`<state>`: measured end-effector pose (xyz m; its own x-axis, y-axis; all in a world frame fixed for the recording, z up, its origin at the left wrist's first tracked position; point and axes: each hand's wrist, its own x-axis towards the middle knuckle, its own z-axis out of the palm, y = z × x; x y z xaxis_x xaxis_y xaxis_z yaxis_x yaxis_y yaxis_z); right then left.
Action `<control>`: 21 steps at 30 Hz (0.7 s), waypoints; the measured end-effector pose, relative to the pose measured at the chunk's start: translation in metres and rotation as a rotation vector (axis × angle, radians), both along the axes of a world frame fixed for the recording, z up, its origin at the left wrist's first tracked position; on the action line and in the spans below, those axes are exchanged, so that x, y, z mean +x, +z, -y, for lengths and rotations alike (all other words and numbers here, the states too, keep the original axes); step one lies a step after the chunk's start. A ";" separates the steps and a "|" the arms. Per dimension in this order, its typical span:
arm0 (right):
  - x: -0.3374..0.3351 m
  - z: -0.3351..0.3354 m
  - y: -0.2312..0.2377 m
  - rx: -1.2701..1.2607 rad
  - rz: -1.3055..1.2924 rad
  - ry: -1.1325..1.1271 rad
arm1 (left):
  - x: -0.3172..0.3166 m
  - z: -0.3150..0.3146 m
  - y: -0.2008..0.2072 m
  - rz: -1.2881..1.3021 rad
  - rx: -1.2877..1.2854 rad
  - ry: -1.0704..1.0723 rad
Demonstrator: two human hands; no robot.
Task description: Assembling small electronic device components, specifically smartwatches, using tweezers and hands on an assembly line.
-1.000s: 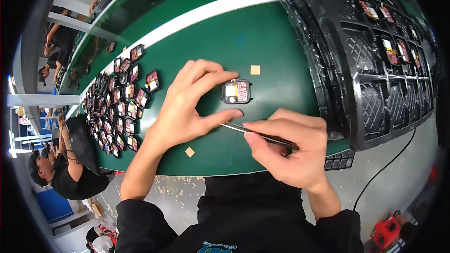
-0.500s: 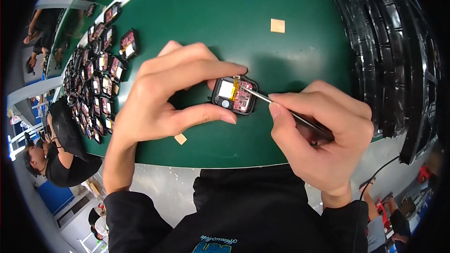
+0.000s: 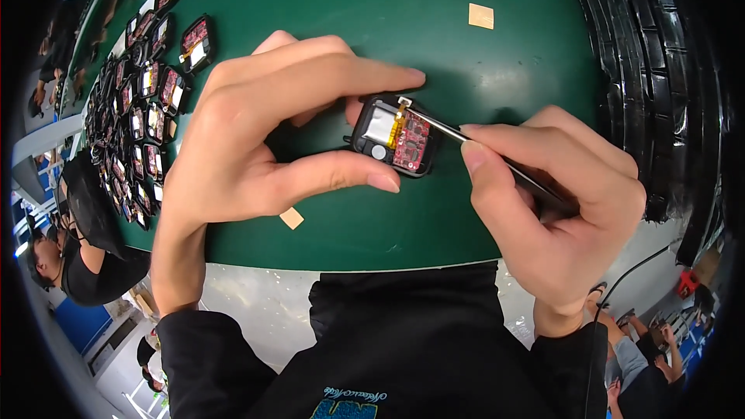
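Tweezers' (image 3: 497, 161) rear half hidden inside right hand (image 3: 555, 202)

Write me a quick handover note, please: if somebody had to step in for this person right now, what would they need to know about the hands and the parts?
Left hand: steadies the small open black device on the green table, forefinger above it, thumb below.
Right hand: grips thin metal tweezers, tips at the device's top edge by its yellow strip.
Parts: the device lies open, showing a silver battery and a red circuit board. Many similar open devices lie in rows at far left. Two small tan squares lie loose on the table. Black trays stand at right.
Done: cannot tell.
Left: the tweezer work on this device is under way.
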<state>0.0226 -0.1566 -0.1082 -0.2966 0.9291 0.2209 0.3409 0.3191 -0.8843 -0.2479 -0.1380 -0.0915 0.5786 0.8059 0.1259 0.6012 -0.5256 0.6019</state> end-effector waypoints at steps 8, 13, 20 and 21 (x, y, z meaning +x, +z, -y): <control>-0.005 0.007 -0.011 0.318 0.101 -0.049 | 0.004 0.003 -0.003 0.032 0.027 0.052; -0.005 0.005 -0.014 0.381 0.106 -0.027 | 0.001 0.002 -0.003 0.033 0.023 0.046; -0.006 0.006 -0.012 0.368 0.109 -0.038 | 0.001 0.001 -0.002 0.037 0.009 0.035; -0.007 0.006 -0.011 0.367 0.115 -0.039 | 0.001 0.001 -0.002 0.044 0.008 0.037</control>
<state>0.0160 -0.1629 -0.1195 -0.3044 0.8056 0.5083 0.4494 0.5920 -0.6690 -0.2470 -0.1387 -0.0935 0.5422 0.8255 0.1570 0.5937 -0.5085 0.6237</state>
